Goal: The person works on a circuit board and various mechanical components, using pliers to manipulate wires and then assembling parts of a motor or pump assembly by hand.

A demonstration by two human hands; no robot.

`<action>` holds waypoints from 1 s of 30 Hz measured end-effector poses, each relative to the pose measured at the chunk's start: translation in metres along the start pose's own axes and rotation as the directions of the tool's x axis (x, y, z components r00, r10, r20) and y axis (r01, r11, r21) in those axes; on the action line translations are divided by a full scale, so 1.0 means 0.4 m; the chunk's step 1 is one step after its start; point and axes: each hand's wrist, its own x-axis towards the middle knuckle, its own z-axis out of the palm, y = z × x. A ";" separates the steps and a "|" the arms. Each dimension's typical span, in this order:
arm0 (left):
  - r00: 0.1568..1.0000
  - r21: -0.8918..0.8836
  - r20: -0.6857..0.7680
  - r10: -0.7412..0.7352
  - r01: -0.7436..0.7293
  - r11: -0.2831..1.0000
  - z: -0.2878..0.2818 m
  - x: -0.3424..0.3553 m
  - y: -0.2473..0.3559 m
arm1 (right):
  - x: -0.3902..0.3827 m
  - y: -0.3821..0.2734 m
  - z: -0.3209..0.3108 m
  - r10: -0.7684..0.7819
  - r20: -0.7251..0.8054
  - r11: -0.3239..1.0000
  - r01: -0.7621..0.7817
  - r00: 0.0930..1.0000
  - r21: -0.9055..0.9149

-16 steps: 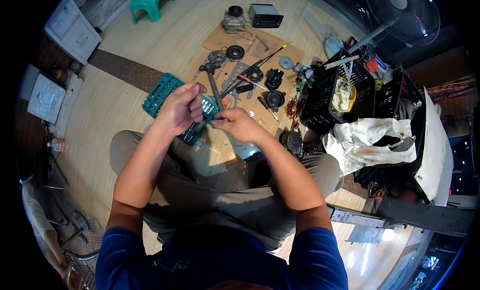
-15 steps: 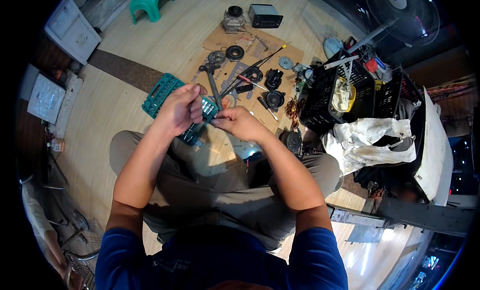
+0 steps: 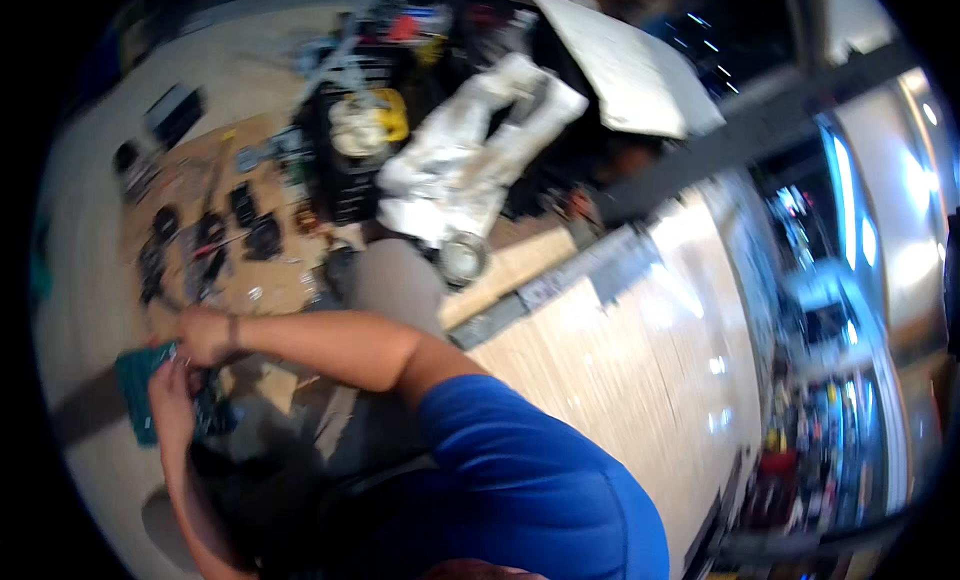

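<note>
Motion blurs this view. At the left, my right hand [image 3: 205,337] is closed, its fingers curled beside those of my left hand. My left hand [image 3: 172,388] is also closed, fingertips bent together just below it. Whatever they pinch is too small and smeared to name. Both hands are over a green tool case [image 3: 140,392], partly hidden by them. Beyond my right hand, a dark hammer-like shape [image 3: 152,272] is smeared at the edge of a cardboard sheet [image 3: 285,280]. On the cardboard are a round black part [image 3: 165,223], a red-handled screwdriver [image 3: 215,246] and a black round speaker-like part [image 3: 263,237].
A black crate [image 3: 345,195] holds a yellow container [image 3: 393,115] and pale items. Dirty white cloth [image 3: 475,145] drapes beside it, near my right knee [image 3: 395,280]. A boxy car-stereo-like unit [image 3: 175,115] stands at the far left. A dark beam [image 3: 700,150] crosses at the right.
The view has swung to the right, so my hands and the green case now appear at the far left. My hands remain close together over the case.
</note>
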 end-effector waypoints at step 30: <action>0.961 -0.899 -0.075 -0.267 0.050 0.435 -0.087 0.088 -0.102 | -0.052 -0.006 0.053 -0.007 0.051 0.618 -0.036 0.999 0.785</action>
